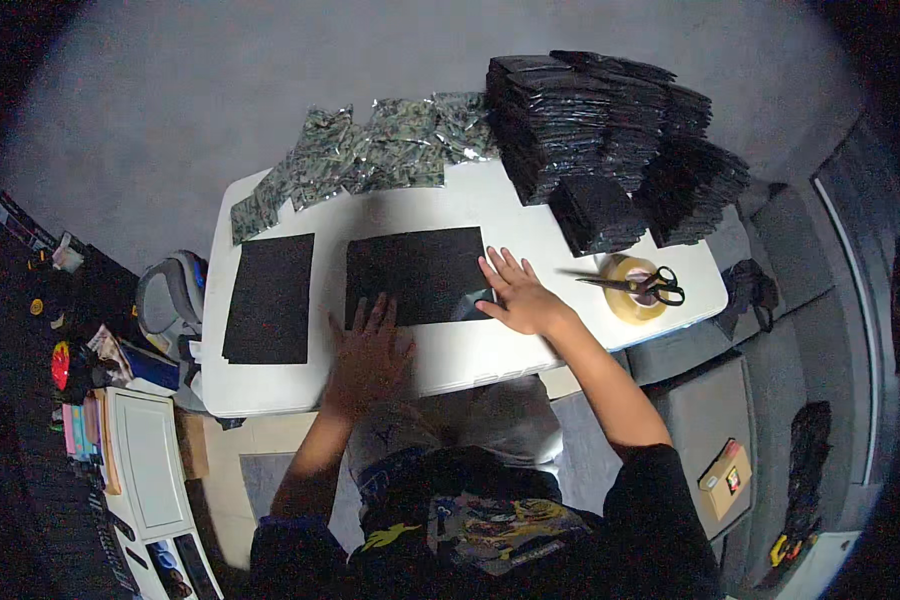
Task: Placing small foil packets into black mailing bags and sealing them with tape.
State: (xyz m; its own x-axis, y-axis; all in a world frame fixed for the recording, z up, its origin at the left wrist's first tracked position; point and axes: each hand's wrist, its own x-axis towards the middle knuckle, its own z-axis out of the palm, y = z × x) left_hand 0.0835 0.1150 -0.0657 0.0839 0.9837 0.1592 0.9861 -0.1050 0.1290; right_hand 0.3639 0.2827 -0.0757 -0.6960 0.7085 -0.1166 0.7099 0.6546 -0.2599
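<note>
A flat black rectangular sheet [416,270], perhaps a bag, lies on the white table [420,210] in front of me. My left hand [367,356] is slightly blurred, its spread fingertips over the sheet's lower left edge. At the right edge rests my right hand [521,296], palm down with fingers apart. Beside its thumb, the sheet's lower right corner shows a lighter bluish-grey patch. Further left, a second black rectangular piece [270,300] lies flat, with another edge peeking out beneath it. Neither hand grips anything.
Clear-wrapped camouflage-patterned packets [405,142] line the table's far edge. Tall stacks of black packets [585,120] fill the far right corner. Black-handled scissors [664,286] lie across a roll of tape [630,311]. A grey sofa [772,360] holds a small cardboard box [726,484].
</note>
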